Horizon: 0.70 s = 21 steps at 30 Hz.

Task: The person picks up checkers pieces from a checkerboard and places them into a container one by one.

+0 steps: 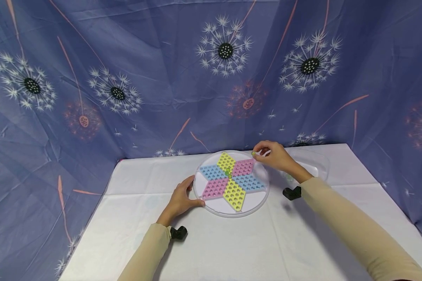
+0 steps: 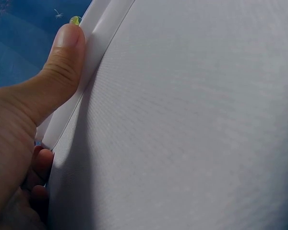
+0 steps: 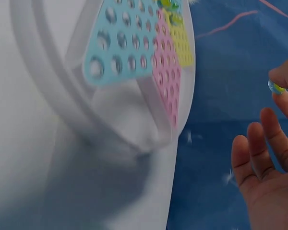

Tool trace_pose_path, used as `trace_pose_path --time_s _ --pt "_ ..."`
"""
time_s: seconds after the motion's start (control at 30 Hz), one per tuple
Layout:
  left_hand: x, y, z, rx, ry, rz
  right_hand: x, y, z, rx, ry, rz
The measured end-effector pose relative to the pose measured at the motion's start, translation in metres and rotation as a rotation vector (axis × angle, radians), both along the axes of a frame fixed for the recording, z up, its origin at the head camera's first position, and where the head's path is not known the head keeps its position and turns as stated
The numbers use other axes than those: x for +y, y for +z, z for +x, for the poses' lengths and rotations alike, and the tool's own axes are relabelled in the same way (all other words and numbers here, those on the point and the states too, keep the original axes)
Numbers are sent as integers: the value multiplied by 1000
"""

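Observation:
A round Chinese checkers board (image 1: pixel 213 206) lies on the white table, its star made of yellow, pink and blue hole panels. Several green and yellowish marbles (image 1: pixel 227 172) sit at its centre. My left hand (image 1: pixel 180 199) holds the board's left rim, thumb near the front and fingers farther back. In the left wrist view, that thumb (image 2: pixel 66 60) lies along the rim while curled fingertips show below. My right hand (image 1: pixel 275 156) is above the board's far right edge, pinching a clear yellow-green marble (image 3: pixel 276 87) between thumb and index finger. Its other fingers are spread apart.
A clear plastic tray (image 1: pixel 321 160) stands right of the board, partly behind my right forearm, with something greenish in it. Behind the table (image 1: pixel 140 175) hangs a blue dandelion-print cloth (image 1: pixel 168 78). Small black devices (image 1: pixel 178 233) sit at both wrists.

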State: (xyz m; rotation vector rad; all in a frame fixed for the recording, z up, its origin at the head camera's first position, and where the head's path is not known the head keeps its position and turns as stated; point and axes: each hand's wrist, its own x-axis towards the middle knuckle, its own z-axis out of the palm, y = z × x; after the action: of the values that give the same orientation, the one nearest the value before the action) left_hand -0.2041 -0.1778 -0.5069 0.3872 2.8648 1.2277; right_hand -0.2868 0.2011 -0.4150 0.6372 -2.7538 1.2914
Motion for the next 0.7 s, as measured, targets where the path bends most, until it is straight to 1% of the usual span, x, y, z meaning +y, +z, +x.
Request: trace_pose_path --time_s 0.17,0.3,0.43,0.53,0.7 --pt "0 1 0 3 -2 -5 20 1 0 -5 -83 -15" --pt "1 2 0 -1 2 5 38 1 -1 0 -118 -5" --pt "1 2 0 -10 1 7 55 3 3 -5 -156 16" --pt "1 1 0 -6 2 4 67 7 7 -5 -166 35" --pt "0 0 0 6 6 -2 82 9 8 -4 -190 47"
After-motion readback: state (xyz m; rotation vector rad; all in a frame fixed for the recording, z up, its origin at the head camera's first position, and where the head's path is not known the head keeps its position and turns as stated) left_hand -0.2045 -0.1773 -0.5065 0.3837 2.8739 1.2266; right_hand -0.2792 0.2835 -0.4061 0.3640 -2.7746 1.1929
